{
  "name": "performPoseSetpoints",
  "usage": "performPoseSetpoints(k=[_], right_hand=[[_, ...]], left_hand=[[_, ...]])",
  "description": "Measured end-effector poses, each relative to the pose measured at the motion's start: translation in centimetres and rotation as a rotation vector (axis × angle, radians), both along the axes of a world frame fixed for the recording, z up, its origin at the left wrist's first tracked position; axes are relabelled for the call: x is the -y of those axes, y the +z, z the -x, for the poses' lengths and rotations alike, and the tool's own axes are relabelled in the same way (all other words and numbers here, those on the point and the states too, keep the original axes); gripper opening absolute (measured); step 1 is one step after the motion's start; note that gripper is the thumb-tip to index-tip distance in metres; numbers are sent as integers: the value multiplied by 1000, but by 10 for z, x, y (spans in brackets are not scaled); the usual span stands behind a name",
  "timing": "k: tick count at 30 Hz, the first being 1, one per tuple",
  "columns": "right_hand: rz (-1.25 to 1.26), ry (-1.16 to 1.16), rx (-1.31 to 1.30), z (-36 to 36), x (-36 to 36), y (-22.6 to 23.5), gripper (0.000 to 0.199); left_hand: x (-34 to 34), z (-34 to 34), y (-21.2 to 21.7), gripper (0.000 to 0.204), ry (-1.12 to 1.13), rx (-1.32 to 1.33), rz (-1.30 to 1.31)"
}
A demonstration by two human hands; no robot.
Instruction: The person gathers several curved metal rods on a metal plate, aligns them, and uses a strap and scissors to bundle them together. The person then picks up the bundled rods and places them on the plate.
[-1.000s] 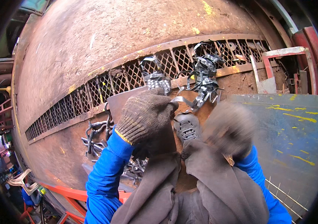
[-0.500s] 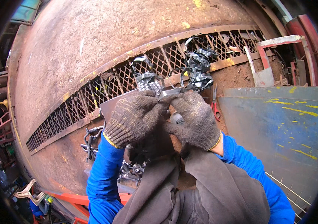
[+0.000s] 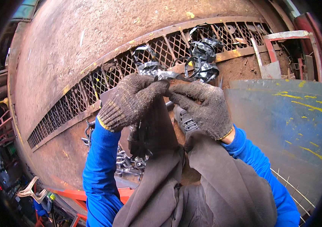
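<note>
My left hand (image 3: 128, 101) and my right hand (image 3: 208, 108), both in dark knitted work gloves, meet over my knees. Thumbs and fingers of each are pinched together on a thin dark strip (image 3: 162, 78), mostly hidden by the gloves. Just beyond the fingertips lies a tangle of shiny silver-and-black strips (image 3: 151, 68). A second tangle of such strips (image 3: 205, 60) sits further right, partly over the metal mesh. Below the right glove shows a grey shoe (image 3: 186, 120). Blade tips of scissors (image 3: 220, 81) stick out beside the right glove.
Rusty mesh grating (image 3: 89, 94) curves across the ground ahead. A grey-blue metal sheet (image 3: 282, 113) with yellow marks lies at right, below a red-and-white frame (image 3: 272, 53). Metal fittings (image 3: 128, 164) lie near my left leg, by an orange-red bar (image 3: 68, 193).
Both hands have shifted slightly up and apart at the wrists, their fingertips still together. The right glove moved right, uncovering more of the shoe and hiding the scissors' red handles.
</note>
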State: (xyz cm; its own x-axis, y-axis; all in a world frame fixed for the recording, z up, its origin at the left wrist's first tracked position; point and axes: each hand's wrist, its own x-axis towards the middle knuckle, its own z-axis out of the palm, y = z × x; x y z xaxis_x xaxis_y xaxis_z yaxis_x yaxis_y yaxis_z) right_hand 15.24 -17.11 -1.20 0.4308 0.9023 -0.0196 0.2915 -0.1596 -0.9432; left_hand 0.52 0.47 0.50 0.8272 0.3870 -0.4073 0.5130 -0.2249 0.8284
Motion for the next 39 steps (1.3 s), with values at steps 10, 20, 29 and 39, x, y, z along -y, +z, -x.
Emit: performPoseSetpoints(k=[10, 20, 29, 39], right_hand=[[313, 69, -549, -6, 1, 10, 25], [95, 106, -420, 23, -23, -29, 26], [123, -57, 39, 32, -29, -32, 29], [54, -91, -310, 35, -16, -27, 27]], left_hand=[[-4, -4, 17, 30, -51, 27, -99], [5, -4, 39, 17, -254, 115, -529], [13, 2, 34, 20, -79, 155, -404], [-21, -4, 20, 28, -23, 155, 15]])
